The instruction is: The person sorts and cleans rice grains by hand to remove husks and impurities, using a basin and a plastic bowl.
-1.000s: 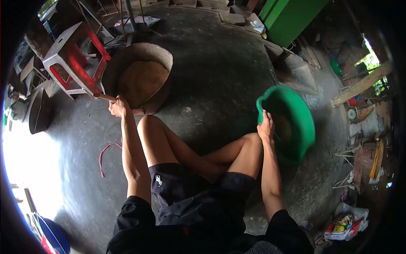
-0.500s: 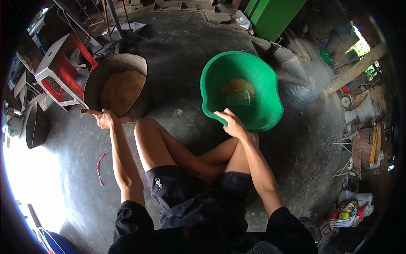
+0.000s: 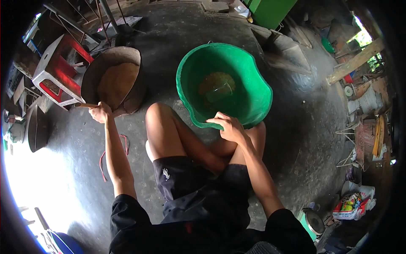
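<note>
My left hand (image 3: 100,112) is closed around a short wooden handle (image 3: 84,105) at the near rim of a worn, dark round container (image 3: 136,59). Tan grainy material (image 3: 118,84) covers the container's bottom. On my right, a large green plastic basin (image 3: 256,91) tilts toward me near my knees. My right hand (image 3: 230,127) grips its near rim, fingers curled over the edge. Inside the basin, a clear cup (image 3: 220,92) lies on its side over a small heap of yellowish grains (image 3: 216,81).
A red and grey plastic stool (image 3: 59,72) stands just left of the dark container. A red cord (image 3: 102,165) lies on the floor beside my left arm. A green post (image 3: 270,12) rises at the back; printed bags (image 3: 353,205) and clutter line the right side.
The green basin has shifted left and turned, its near rim now closer to my knees, with my right hand still on it. The clear cup has turned inside. My left hand keeps its hold.
</note>
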The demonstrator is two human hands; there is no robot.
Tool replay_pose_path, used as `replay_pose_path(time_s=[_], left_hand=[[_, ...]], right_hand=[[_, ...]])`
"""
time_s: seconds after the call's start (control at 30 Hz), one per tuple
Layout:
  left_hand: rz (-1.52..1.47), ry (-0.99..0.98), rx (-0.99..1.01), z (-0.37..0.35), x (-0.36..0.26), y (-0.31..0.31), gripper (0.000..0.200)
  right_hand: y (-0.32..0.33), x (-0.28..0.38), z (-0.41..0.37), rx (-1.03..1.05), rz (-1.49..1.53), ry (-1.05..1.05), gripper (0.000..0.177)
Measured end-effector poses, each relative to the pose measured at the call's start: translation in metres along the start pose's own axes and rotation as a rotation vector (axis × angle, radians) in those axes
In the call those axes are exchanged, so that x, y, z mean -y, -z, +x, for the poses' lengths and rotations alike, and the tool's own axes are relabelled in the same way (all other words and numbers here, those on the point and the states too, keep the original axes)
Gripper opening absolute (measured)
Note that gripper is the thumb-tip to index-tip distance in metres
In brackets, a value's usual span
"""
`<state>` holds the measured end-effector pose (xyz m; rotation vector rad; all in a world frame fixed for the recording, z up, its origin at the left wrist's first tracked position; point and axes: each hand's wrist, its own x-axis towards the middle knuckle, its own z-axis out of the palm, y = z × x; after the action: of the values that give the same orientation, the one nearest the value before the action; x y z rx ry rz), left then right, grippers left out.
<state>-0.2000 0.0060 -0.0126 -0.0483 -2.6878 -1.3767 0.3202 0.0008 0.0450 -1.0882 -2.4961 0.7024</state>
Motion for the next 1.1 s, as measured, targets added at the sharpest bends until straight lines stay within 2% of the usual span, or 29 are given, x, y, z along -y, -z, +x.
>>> replay_pose_path(time_s=[0.03,0.23,0.37,0.47,0.5,0.53,0.6,0.67,0.7,0.77,0.8,0.83,0.87,0.9,0.93,0.97,1.0,1.03,1.07,1.1], left_hand=[[0.056,-0.072,-0.012,-0.002,-0.002,0.001,0.039],[0.107,-0.071,0.034,0.001,-0.004,0.007,0.051],[0.282,-0.049,0.147,0.012,-0.015,0.014,0.06],[0.404,-0.21,0.186,0.047,-0.003,0.012,0.065],[0.327,-0.192,0.397,0.067,-0.003,0.015,0.067],[0.278,-0.199,0.444,0.1,0.014,-0.003,0.061],[0.191,0.066,0.579,0.118,0.01,-0.004,0.054],[0.008,0.202,0.864,0.149,0.034,-0.012,0.054],[-0.004,0.315,0.989,0.126,0.017,0.011,0.06],[-0.144,0.243,0.731,0.074,0.012,0.035,0.077],[0.003,0.133,0.721,0.064,0.016,0.045,0.088],[-0.318,0.04,0.501,0.039,0.029,0.038,0.087],[-0.494,-0.093,0.367,-0.015,0.033,0.048,0.081],[-0.651,-0.248,0.249,-0.071,0.035,0.059,0.075],[-0.814,-0.537,0.287,-0.111,0.043,0.059,0.055],[-0.802,-0.56,0.328,-0.17,0.018,0.077,0.043],[-0.685,-0.519,0.45,-0.224,-0.022,0.108,0.042],[-0.665,-0.502,0.638,-0.255,-0.047,0.125,0.038],[-0.647,-0.484,0.822,-0.279,-0.064,0.13,0.035],[-0.686,-0.514,0.971,-0.299,-0.07,0.123,0.03]], right_hand=[[-0.001,-0.002,0.003,0.017,-0.026,0.011,0.059],[-0.004,-0.002,0.005,0.007,-0.038,0.07,0.06],[-0.009,0.011,-0.004,0.052,0.011,-0.08,0.061],[-0.02,0.014,-0.011,-0.014,0.01,-0.035,0.061],[-0.021,0.015,-0.012,-0.011,0.008,-0.059,0.06],[-0.022,0.017,-0.014,-0.007,0.012,-0.083,0.059],[-0.026,0.018,-0.019,0.003,0.026,-0.095,0.057],[-0.03,0.017,-0.023,-0.012,0.034,-0.055,0.052],[-0.028,0.019,-0.025,0.012,0.041,-0.076,0.05],[-0.022,0.016,-0.028,0.061,0.094,-0.069,0.049],[-0.017,0.008,-0.024,0.139,0.171,-0.012,0.051],[-0.015,-0.004,-0.017,0.216,0.371,-0.006,0.054],[-0.012,-0.016,-0.009,0.305,0.574,-0.005,0.059],[0.0,-0.02,0.003,0.453,0.731,-0.238,0.069],[-0.007,-0.038,0.014,0.38,0.637,-0.277,0.072],[-0.01,-0.048,0.025,0.188,0.469,-0.25,0.069],[-0.032,-0.084,0.036,0.006,0.127,-0.219,0.071],[-0.03,-0.082,0.046,-0.085,-0.148,-0.419,0.072],[-0.053,-0.113,0.054,-0.266,-0.202,-0.444,0.074],[-0.055,-0.114,0.059,-0.295,-0.256,-0.523,0.075]])
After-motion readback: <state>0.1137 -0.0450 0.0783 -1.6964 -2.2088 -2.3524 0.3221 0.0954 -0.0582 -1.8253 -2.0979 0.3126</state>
